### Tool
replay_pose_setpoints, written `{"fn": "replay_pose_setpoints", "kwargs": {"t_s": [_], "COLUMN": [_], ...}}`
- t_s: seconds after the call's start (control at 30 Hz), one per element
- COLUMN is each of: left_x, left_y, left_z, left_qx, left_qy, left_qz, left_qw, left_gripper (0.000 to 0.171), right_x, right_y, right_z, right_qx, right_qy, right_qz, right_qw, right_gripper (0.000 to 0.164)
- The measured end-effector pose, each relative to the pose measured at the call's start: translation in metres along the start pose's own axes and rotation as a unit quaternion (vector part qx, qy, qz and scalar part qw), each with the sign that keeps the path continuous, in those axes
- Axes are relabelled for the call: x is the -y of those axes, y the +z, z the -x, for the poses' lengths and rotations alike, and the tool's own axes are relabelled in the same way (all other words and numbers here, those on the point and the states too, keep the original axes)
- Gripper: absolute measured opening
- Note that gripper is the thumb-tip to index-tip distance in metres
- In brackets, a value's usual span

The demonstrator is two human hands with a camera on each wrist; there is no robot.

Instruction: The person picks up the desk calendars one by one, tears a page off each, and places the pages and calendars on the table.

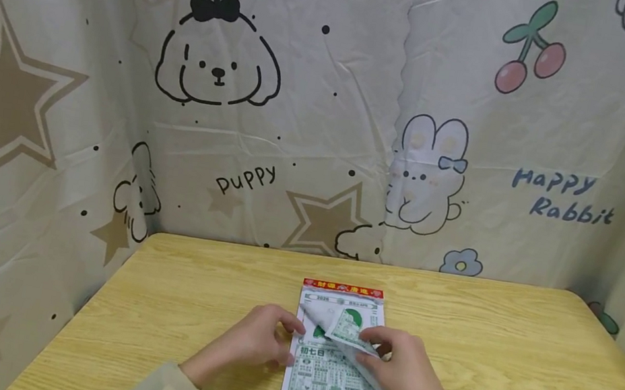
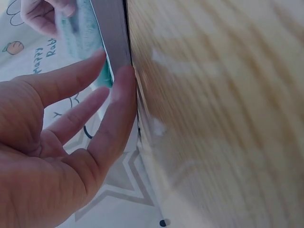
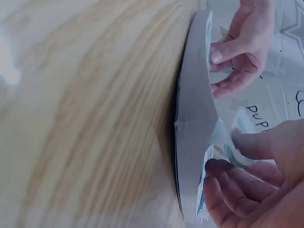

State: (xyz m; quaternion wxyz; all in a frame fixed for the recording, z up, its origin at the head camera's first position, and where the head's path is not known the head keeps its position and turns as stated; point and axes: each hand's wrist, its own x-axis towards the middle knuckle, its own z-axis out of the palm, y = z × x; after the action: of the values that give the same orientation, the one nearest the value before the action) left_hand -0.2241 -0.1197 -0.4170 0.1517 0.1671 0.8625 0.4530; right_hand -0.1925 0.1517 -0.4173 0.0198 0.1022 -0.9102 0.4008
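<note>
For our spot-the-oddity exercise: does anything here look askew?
Yes: on the calendar pad, one sheet is lifted and folded over in the right hand, its edge slanting across the pad.

The wood-grain bench point(image 1: 515, 350) has rounded rear corners. A pale, creased fabric backdrop point(image 1: 336, 124) hangs behind the bench and along both sides. Prints on the backdrop include a dog's head point(image 1: 216, 84) with a black bow point(image 1: 215, 8), "puppy" lettering point(image 1: 246, 179), a large brown star point(image 1: 20, 101) at left, a rabbit point(image 1: 425, 199), cherries point(image 1: 510, 77), "Happy Rabbit" lettering point(image 1: 564, 197) and a blue flower point(image 1: 462, 262) near the bench's rear edge.
</note>
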Motion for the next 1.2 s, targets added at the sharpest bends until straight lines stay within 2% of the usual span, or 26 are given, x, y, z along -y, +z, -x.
{"fn": "replay_pose_setpoints", "kwargs": {"t_s": [0.17,0.3,0.57,0.77,1.1,1.2], "left_x": [0.003,0.004,0.002,0.002,0.002,0.002], "left_y": [-0.004,-0.007,-0.008,-0.005,0.0,0.0], "left_z": [-0.004,-0.007,-0.012,-0.013,-0.013,-0.014], "left_qx": [0.019,0.032,0.035,0.025,0.014,0.01], "left_qy": [-0.019,-0.032,-0.03,-0.024,-0.039,-0.042], "left_qz": [0.011,0.007,-0.028,-0.049,0.005,0.007], "left_qw": [0.9996,0.999,0.9985,0.9982,0.9991,0.999], "left_gripper": [0.047,0.05,0.049,0.048,0.051,0.051], "right_x": [-0.007,-0.01,-0.017,-0.019,-0.02,-0.02], "right_y": [-0.008,-0.013,-0.017,-0.019,-0.017,-0.017], "right_z": [-0.001,-0.002,-0.003,-0.004,-0.001,0.0], "right_qx": [-0.036,-0.048,-0.075,-0.07,-0.066,-0.066], "right_qy": [0.008,0.027,0.059,0.112,0.131,0.132], "right_qz": [-0.041,-0.06,-0.09,-0.11,-0.176,-0.184], "right_qw": [0.998,0.997,0.991,0.985,0.973,0.972], "right_gripper": [0.006,0.005,0.015,0.045,0.047,0.047]}}
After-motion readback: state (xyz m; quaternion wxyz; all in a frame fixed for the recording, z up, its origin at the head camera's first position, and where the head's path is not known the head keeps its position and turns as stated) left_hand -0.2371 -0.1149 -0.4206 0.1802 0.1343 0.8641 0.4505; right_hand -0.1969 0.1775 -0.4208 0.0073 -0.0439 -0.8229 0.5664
